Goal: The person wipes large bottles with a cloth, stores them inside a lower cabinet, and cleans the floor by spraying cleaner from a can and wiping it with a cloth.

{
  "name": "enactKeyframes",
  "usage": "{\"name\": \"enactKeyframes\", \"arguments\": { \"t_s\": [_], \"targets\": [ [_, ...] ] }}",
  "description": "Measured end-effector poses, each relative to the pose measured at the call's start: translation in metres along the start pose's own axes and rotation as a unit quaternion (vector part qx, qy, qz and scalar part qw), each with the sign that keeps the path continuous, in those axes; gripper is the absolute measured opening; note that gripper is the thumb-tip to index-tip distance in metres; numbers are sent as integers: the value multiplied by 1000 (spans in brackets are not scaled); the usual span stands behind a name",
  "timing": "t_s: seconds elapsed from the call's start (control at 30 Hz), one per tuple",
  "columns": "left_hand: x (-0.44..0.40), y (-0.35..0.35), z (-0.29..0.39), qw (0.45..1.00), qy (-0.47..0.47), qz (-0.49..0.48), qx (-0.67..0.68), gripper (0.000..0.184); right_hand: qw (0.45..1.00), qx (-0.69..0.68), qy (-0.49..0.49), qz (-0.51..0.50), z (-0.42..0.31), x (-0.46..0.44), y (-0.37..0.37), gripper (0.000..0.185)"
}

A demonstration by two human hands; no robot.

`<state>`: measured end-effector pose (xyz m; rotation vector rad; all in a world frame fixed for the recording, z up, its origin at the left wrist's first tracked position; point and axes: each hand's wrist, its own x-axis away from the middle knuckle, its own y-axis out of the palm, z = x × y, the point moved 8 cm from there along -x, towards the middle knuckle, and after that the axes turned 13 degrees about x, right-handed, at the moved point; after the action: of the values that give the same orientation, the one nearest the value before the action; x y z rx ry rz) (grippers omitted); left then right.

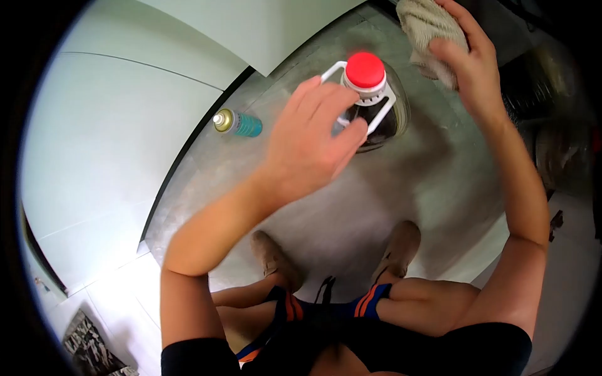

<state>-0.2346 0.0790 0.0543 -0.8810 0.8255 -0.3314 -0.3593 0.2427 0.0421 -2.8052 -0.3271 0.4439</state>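
A large dark bottle (396, 122) with a red cap (365, 69) stands upright on the grey floor. My left hand (307, 135) is closed around the near part of its white carrying handle (380, 118), with the fingertips beside the bottle's neck and the thumb at one side. The hand hides the middle of the handle. Raised at the upper right, my right hand (473, 66) grips a crumpled beige cloth (431, 31), fingers behind it and thumb in front. The cloth is apart from the bottle.
A teal spray can (238, 123) with a pale nozzle is left of my left hand, near a white panel (138, 119) with a dark lower edge. My shoes (401, 244) rest on the floor below the bottle. Dark objects (533, 81) line the right side.
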Motion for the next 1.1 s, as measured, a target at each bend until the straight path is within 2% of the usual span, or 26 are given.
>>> {"name": "enactKeyframes", "arguments": {
  "t_s": [0.03, 0.07, 0.1, 0.13, 0.23, 0.33, 0.37, 0.47, 0.53, 0.57, 0.67, 0.7, 0.77, 0.8, 0.83, 0.9, 0.93, 1.0, 1.03, 1.1],
  "targets": [
    [13, 6, -3, 999, 1, 45, -10, 24, 996, 60, -68, -6, -9, 3, 3, 59],
    [27, 10, -7, 996, 0, 90, -18, 28, 940, 235, -247, 21, -43, 10, 11, 50],
    [41, 20, -16, 994, -13, 105, 0, 42, 911, 298, -280, -60, -57, 16, 35, 42],
    [47, 28, -19, 994, -22, 109, 7, 42, 871, 358, -307, -139, -67, 22, 62, 35],
    [54, 43, -25, 991, -43, 119, 34, 45, 872, 361, -278, -179, -51, 11, 94, 23],
    [53, 40, -28, 990, -41, 126, 53, 50, 885, 350, -175, -254, -31, -17, 110, 23],
    [51, 37, -26, 990, -38, 120, 56, 51, 905, 305, -76, -286, -20, -27, 106, 25],
    [51, 37, -26, 992, -12, 120, 42, 50, 923, 289, -80, -243, -13, -42, 99, 25],
    [51, 35, -23, 993, -5, 114, 41, 48, 882, 432, -43, -182, 13, -57, 70, 26],
    [50, 33, -21, 993, -7, 105, 47, 47, 824, 538, 15, -175, 32, -66, 54, 46],
    [43, 16, -28, 989, -37, 115, 91, 40, 912, 388, 90, -95, 21, -38, 9, 51],
    [37, 13, -28, 985, -54, 118, 115, 38, 968, 246, 49, 15, 41, -25, 2, 28],
    [12, -2, -33, 969, -134, 164, 127, 33, 987, 147, 39, 59, 57, 7, 7, 32],
    [-1, -7, -38, 959, -173, 186, 128, 32, 992, 107, -1, 62, 60, 25, 24, 38],
    [-19, -5, -39, 964, -164, 173, 114, 30, 988, 148, -19, 44, 69, 44, 46, 34],
    [-53, 7, -50, 974, -148, 149, 87, 27, 962, 257, -48, 74, 49, 74, 59, 40],
    [-58, 21, -63, 961, -200, 118, 153, 27, 950, 295, -57, 88, 44, 81, 58, 41],
    [-59, 47, -83, 910, -303, 56, 277, 29, 963, 251, -65, 81, 55, 94, 56, 44],
    [-65, 42, -72, 937, -263, 44, 227, 31, 967, 230, -73, 78, 62, 101, 53, 45],
    [-64, 44, -70, 924, -284, 39, 252, 30, 977, 188, -51, 80, 73, 122, 49, 46]
  ]
}}
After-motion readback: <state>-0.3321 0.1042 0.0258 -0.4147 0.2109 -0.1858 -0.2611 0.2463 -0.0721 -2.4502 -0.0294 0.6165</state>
